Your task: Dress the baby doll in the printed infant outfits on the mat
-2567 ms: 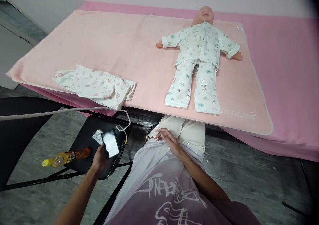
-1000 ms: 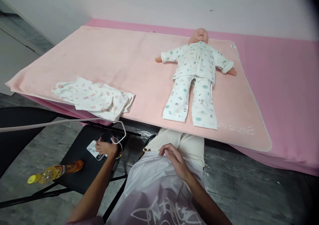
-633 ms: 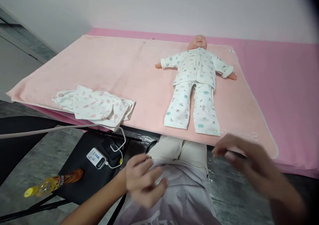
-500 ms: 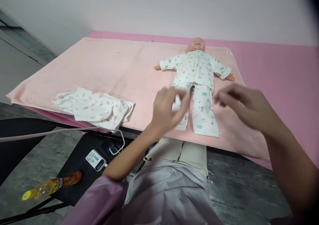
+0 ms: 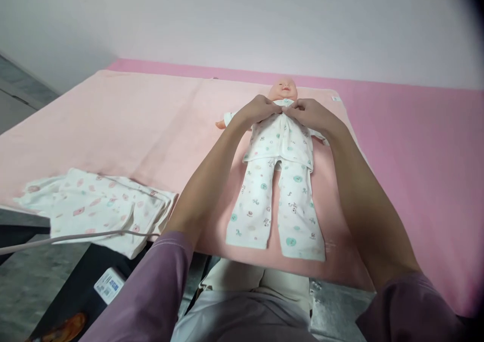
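Observation:
A baby doll point(image 5: 284, 87) lies on its back on the pink blanket point(image 5: 151, 115), head toward the wall. It wears a white printed jacket point(image 5: 272, 143) and matching trousers point(image 5: 251, 206). At the upper chest, just below the neck, my left hand point(image 5: 260, 109) pinches one side of the jacket's front. Close beside it, my right hand point(image 5: 308, 114) pinches the other side, the fingertips of both hands nearly meeting at the front opening. What lies between the fingertips is too small to make out. My forearms and hands partly cover the doll's sleeves.
Folded white baby clothes point(image 5: 98, 206) with pink prints lie at the blanket's left front edge. A cable point(image 5: 86, 237) runs across in front of them. Below, a white device point(image 5: 109, 285) and a bottle point(image 5: 68, 329) rest on a black chair point(image 5: 71, 286). A wall stands behind the table.
Both hands have moved forward from above the doll's legs to the jacket's upper front and closed on it. The view has shifted closer to the doll.

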Motion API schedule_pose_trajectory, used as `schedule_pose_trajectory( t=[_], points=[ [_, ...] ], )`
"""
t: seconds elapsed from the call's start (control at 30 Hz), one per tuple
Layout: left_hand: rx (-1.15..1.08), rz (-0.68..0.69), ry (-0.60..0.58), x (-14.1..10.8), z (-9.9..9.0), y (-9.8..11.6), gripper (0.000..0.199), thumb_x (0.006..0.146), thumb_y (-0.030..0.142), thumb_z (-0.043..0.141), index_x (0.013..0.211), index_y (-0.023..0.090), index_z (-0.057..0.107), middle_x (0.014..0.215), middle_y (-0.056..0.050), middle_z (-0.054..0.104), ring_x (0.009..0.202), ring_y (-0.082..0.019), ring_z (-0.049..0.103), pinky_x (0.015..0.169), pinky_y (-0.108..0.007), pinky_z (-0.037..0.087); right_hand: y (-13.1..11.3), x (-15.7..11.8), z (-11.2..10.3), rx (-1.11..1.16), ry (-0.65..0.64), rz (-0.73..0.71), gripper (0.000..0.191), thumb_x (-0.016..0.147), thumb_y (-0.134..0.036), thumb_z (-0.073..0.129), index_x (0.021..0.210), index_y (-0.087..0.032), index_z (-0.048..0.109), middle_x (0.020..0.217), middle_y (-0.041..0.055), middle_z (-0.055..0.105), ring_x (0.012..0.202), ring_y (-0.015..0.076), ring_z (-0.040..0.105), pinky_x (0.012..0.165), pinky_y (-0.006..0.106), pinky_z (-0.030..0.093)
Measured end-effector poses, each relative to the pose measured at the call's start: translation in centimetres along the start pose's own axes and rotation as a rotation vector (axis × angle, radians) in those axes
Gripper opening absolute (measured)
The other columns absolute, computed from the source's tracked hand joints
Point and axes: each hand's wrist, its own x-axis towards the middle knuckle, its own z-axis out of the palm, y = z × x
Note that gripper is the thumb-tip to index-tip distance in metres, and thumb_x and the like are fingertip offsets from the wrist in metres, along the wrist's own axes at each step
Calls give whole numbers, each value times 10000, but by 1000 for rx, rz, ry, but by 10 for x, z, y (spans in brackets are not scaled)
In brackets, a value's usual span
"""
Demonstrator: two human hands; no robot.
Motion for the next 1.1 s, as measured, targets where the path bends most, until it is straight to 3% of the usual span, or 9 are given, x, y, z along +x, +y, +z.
schedule_pose_trajectory(
  t=[0.23, 0.47, 0.7, 0.93, 1.1],
  points=[
    [-10, -34, -46, 4, -3, -5, 398, 927, 436, 760, 708, 157, 581, 725, -61, 517, 852, -235, 640, 779, -412, 458, 11, 10, -2, 102, -67, 6, 339, 894, -485, 838, 925, -160, 747, 811, 30, 647, 795, 160, 584, 735, 302, 482],
    [59, 1, -48, -2, 0, 0, 518, 972, 516, 696, 647, 196, 450, 646, -12, 350, 767, -211, 577, 767, -418, 459, 8, 5, -2, 189, -44, 103, 349, 906, -456, 823, 968, -116, 773, 816, 49, 645, 755, 149, 596, 719, 322, 487],
    [28, 33, -4, 1, 3, -4, 516, 967, 491, 708, 654, 216, 403, 668, -27, 333, 795, -233, 560, 770, -434, 439, 8, 7, -4, 231, -36, 148, 295, 901, -413, 829, 898, -128, 751, 738, 22, 602, 719, 145, 584, 730, 324, 495],
    [40, 11, -33, -7, 5, 4, 561, 948, 519, 708, 633, 225, 348, 600, 19, 228, 566, -123, 318, 617, -342, 278, 8, 9, -8, 205, -78, 192, 247, 867, -399, 833, 826, -168, 758, 750, 28, 632, 689, 134, 544, 638, 285, 426],
    [73, 17, -52, -11, 0, 7, 534, 926, 524, 730, 618, 212, 426, 586, 11, 287, 522, -106, 261, 582, -344, 200, 6, 8, -8, 174, -64, 231, 230, 816, -411, 862, 815, -203, 763, 799, 35, 659, 721, 152, 555, 634, 287, 423]
  ],
)
